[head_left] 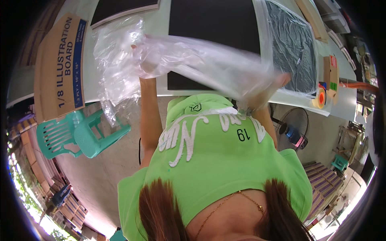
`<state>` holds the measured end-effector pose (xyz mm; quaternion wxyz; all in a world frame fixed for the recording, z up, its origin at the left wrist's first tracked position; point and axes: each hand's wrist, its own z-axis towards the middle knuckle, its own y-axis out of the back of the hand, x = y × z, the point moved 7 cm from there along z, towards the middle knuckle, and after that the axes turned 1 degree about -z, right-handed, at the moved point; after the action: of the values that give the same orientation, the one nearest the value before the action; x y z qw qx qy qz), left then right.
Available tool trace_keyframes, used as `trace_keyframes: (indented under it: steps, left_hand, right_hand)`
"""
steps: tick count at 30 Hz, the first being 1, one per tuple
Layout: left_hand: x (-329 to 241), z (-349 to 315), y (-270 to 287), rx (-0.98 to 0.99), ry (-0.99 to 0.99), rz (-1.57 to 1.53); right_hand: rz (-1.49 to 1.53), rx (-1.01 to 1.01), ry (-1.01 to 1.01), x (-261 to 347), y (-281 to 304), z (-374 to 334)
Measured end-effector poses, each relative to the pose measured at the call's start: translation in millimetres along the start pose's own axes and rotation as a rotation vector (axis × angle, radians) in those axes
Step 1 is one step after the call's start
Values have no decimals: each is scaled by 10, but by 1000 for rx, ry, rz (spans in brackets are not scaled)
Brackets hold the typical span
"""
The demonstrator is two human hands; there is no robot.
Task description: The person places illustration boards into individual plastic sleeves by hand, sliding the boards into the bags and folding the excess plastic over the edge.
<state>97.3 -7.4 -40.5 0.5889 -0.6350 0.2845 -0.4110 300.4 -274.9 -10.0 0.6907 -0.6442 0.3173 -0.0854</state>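
A clear plastic bag (209, 54) stretches above the table between my hands, blurred by motion. My left hand (148, 64) grips its left end, with fingers partly hidden behind the crinkled film. At the other end my right hand (267, 91) is closed on the plastic near the table's front edge, its fingers smeared. Beneath the bag lies a flat black board (213, 24). More loose clear plastic (114, 64) is bunched left of my left hand and hangs over the edge. Right of the black board is a dark sheet under wrinkled clear plastic (293, 48).
A flat cardboard box (60, 68) lies at the table's left, and another black board (120, 9) behind it. At the right are a tape roll (320, 97) and a small carton (331, 74). Green plastic seats (86, 130) and a fan (293, 128) stand below the table.
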Motion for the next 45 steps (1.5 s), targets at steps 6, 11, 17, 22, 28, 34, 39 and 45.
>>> trace_keyframes:
  steps: [6,11,17,22,28,34,39,45]
  left_hand:
    - [1299,-336,-77,102,110,845]
    - [1742,-618,520,-41,561,262]
    - [926,59,-610,193,-146,55]
    - [355,267,-341,-7,-197,12]
    - [749,175,94,1,-61,25]
    - [60,229,-254,15,-345,-49]
    - [-396,286,-559,8,-242,-6]
    - [38,497,-730,40,27,-18]
  right_hand:
    - [-605,408,1,729,-1513,792]
    - [-925,80,364,1338,-1263,882]
    - [-355,291,-193,944,-722,770]
    - [-32,415,-186,299,-1029,575]
    - [-290,345,-49,267,-1681,670]
    - [-229,131,-507,256,-800,453]
    - [-870,-534,-791,-138,-101,-303]
    - [-481,201,-875,-161,-194,-421]
